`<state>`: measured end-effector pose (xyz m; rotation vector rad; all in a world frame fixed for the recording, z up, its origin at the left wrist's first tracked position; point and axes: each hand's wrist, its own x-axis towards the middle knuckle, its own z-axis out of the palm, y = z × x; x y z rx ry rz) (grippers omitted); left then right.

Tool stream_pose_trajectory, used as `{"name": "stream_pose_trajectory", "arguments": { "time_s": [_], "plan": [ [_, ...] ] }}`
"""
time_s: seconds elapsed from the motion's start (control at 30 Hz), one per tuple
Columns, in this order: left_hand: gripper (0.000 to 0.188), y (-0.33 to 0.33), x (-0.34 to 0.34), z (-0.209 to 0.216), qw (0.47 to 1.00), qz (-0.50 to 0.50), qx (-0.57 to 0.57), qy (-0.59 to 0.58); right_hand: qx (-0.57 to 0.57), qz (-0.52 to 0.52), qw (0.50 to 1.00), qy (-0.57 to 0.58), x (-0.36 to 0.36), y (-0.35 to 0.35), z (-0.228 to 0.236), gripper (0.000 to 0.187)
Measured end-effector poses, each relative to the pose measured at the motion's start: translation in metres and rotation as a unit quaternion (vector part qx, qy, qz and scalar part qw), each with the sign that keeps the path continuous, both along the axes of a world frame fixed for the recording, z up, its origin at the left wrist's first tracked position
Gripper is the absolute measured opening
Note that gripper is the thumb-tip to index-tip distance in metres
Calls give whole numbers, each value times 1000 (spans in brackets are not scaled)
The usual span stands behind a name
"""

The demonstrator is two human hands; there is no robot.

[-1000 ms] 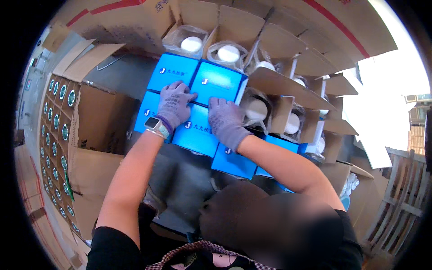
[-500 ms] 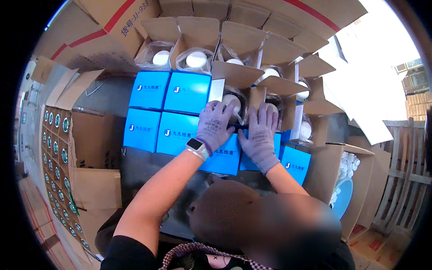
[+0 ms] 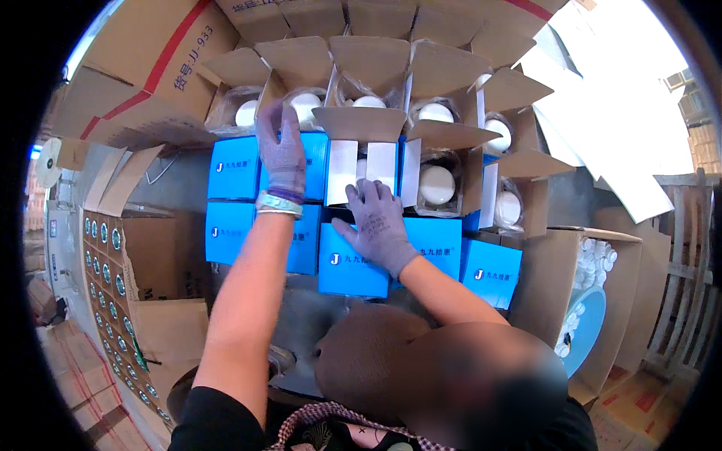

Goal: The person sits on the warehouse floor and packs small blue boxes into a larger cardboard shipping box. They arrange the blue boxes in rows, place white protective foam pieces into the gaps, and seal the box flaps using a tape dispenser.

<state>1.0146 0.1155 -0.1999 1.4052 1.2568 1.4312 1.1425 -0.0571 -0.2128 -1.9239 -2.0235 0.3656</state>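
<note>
My left hand [image 3: 281,150], in a grey-purple glove, is raised over the closed blue boxes [image 3: 233,167] at the left. Its fingers stretch away from me near a white round lid [image 3: 304,105] in an open carton of the row behind; whether they touch anything is unclear. My right hand [image 3: 378,225], gloved alike, rests with spread fingers on the near part of the middle box. White side flaps [image 3: 343,173] of that box are folded inward, partly covering the white-topped item inside. To its right, an open box shows a white lid [image 3: 436,185] in clear plastic wrap.
Raised brown flaps [image 3: 368,66] stand along the back row. At the left is a carton with divided cells [image 3: 113,278] holding several round-topped items. On the right, a carton [image 3: 628,263] holds a blue basin [image 3: 585,331] and small white bottles. White sheets [image 3: 602,143] lie behind it.
My left hand has left the middle box and moved left and away from me. My right hand has shifted left onto the middle box, whose white side flaps are now folded inward.
</note>
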Motion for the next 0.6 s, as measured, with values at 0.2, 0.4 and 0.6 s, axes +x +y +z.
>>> {"name": "stream_pose_trajectory", "arguments": {
  "time_s": [0.2, 0.4, 0.6],
  "plan": [
    [51, -13, -21, 29, 798, -453, -72, 391, -42, -167, 946, 276, 18, -5, -34, 51],
    [97, -47, -10, 15, 691, -392, 145, 590, -15, -203, 648, 734, 37, -33, 4, 69],
    [96, -65, 13, 18, 620, -386, 112, 674, 6, -117, 944, 310, 43, -37, -14, 58]
  ]
}}
